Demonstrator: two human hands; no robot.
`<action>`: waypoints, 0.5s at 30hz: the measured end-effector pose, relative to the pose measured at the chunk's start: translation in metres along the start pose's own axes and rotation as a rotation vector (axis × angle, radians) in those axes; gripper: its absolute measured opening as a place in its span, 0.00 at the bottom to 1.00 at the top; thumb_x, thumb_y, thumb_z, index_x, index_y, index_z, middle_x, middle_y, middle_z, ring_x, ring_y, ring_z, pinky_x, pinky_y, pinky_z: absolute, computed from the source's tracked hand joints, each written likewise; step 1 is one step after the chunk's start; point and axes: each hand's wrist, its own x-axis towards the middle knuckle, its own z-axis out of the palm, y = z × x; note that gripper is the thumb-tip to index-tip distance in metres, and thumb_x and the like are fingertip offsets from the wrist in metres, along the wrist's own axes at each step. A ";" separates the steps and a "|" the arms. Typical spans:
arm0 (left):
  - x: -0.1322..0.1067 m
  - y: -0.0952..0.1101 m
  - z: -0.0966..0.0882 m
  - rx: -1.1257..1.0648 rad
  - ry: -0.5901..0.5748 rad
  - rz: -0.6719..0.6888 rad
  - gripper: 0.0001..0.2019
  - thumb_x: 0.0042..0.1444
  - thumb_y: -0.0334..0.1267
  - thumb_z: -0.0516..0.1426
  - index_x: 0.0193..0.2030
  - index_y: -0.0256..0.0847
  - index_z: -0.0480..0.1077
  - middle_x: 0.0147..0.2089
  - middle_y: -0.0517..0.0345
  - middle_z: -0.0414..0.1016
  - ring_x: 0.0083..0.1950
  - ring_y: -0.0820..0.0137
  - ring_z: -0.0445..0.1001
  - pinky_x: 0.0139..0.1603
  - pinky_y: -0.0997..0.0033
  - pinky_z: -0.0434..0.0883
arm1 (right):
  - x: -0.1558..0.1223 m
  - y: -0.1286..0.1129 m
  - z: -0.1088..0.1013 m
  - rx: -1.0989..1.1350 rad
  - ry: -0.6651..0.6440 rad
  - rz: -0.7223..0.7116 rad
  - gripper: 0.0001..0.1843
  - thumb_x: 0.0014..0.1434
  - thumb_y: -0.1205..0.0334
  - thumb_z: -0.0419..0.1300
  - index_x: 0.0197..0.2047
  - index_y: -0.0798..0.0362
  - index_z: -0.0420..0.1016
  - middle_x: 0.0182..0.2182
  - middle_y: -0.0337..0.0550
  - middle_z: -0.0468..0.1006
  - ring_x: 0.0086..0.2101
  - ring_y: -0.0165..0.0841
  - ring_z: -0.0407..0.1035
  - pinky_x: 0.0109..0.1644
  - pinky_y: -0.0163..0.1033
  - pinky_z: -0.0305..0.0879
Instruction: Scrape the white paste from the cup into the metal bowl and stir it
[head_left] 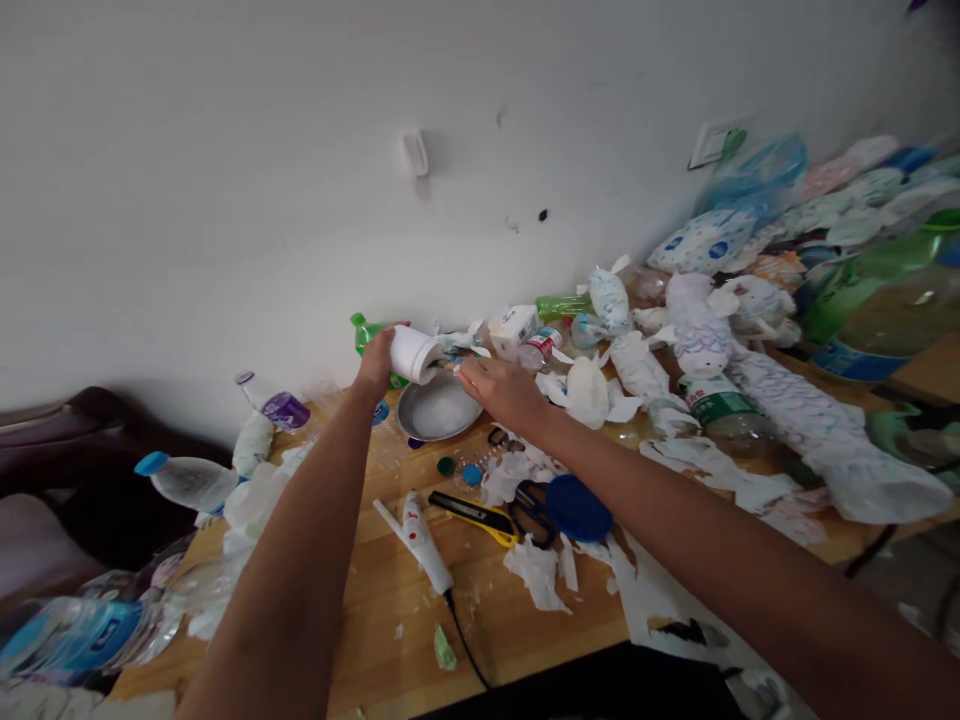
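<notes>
A white jar (415, 354) is gripped by the left hand (377, 362) above a bowl (437, 408) — right hand (501, 391) fingers bunched at its mouth, their contents hidden.

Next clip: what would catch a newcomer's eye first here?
Mid-table, the left hand tilts a white container over a metal bowl holding something white, with the right hand at its mouth. Paper-wrapped bottles pile up along the wall at right. Nearer the camera lie a blue lid, scissors and a yellow utility knife.
</notes>
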 end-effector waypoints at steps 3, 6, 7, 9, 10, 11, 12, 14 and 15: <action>-0.002 0.001 -0.002 0.064 0.017 -0.040 0.25 0.57 0.50 0.53 0.52 0.31 0.75 0.43 0.45 0.77 0.41 0.60 0.72 0.37 0.65 0.69 | -0.003 0.006 0.003 -0.101 0.022 -0.056 0.22 0.75 0.56 0.44 0.44 0.55 0.78 0.37 0.52 0.79 0.38 0.38 0.71 0.37 0.37 0.55; -0.005 0.006 0.000 0.117 -0.009 -0.057 0.25 0.56 0.53 0.54 0.52 0.36 0.75 0.44 0.46 0.77 0.41 0.59 0.73 0.37 0.63 0.70 | 0.001 0.007 0.013 -0.094 0.007 -0.070 0.19 0.75 0.56 0.47 0.46 0.54 0.78 0.38 0.52 0.79 0.39 0.38 0.71 0.38 0.37 0.57; -0.007 0.007 0.001 0.137 -0.024 -0.055 0.25 0.55 0.53 0.55 0.51 0.37 0.76 0.44 0.47 0.77 0.41 0.59 0.73 0.38 0.63 0.70 | 0.003 0.006 0.017 -0.055 -0.001 -0.063 0.18 0.74 0.56 0.48 0.46 0.54 0.77 0.39 0.52 0.79 0.40 0.38 0.71 0.38 0.37 0.57; -0.009 0.009 0.003 0.177 -0.052 -0.039 0.24 0.55 0.52 0.57 0.50 0.38 0.77 0.44 0.47 0.77 0.41 0.60 0.73 0.38 0.63 0.70 | 0.005 0.004 0.024 0.115 -0.006 0.004 0.14 0.73 0.57 0.51 0.44 0.53 0.77 0.38 0.50 0.79 0.38 0.37 0.71 0.38 0.37 0.58; -0.011 0.009 0.003 0.195 -0.058 -0.024 0.23 0.54 0.52 0.58 0.49 0.38 0.78 0.44 0.47 0.77 0.40 0.60 0.72 0.38 0.63 0.69 | 0.006 0.004 0.028 0.243 -0.009 0.076 0.12 0.71 0.58 0.53 0.41 0.53 0.76 0.35 0.47 0.79 0.36 0.36 0.71 0.37 0.36 0.58; -0.012 0.008 0.003 0.209 -0.062 -0.007 0.23 0.54 0.51 0.58 0.49 0.38 0.78 0.44 0.47 0.77 0.40 0.61 0.72 0.38 0.63 0.69 | 0.006 0.003 0.031 0.396 -0.017 0.179 0.11 0.70 0.58 0.55 0.38 0.52 0.74 0.31 0.43 0.77 0.32 0.34 0.69 0.35 0.36 0.58; -0.013 0.007 0.002 0.219 -0.059 0.012 0.22 0.54 0.51 0.58 0.49 0.38 0.78 0.44 0.47 0.77 0.40 0.61 0.72 0.38 0.63 0.69 | 0.005 0.004 0.033 0.564 -0.034 0.308 0.11 0.69 0.58 0.56 0.35 0.52 0.72 0.27 0.40 0.74 0.28 0.32 0.67 0.32 0.35 0.58; -0.015 0.005 -0.003 0.229 -0.035 0.051 0.23 0.55 0.52 0.58 0.50 0.37 0.78 0.46 0.47 0.77 0.41 0.61 0.72 0.40 0.63 0.70 | 0.003 0.008 0.036 0.896 -0.090 0.607 0.12 0.66 0.56 0.58 0.32 0.50 0.68 0.20 0.33 0.66 0.21 0.28 0.59 0.25 0.32 0.53; -0.016 0.004 -0.006 0.232 -0.016 0.067 0.25 0.55 0.53 0.57 0.51 0.37 0.78 0.47 0.46 0.77 0.42 0.61 0.72 0.41 0.62 0.70 | 0.002 0.010 0.036 1.042 -0.110 0.729 0.12 0.65 0.55 0.59 0.31 0.50 0.67 0.18 0.31 0.63 0.18 0.26 0.55 0.22 0.31 0.49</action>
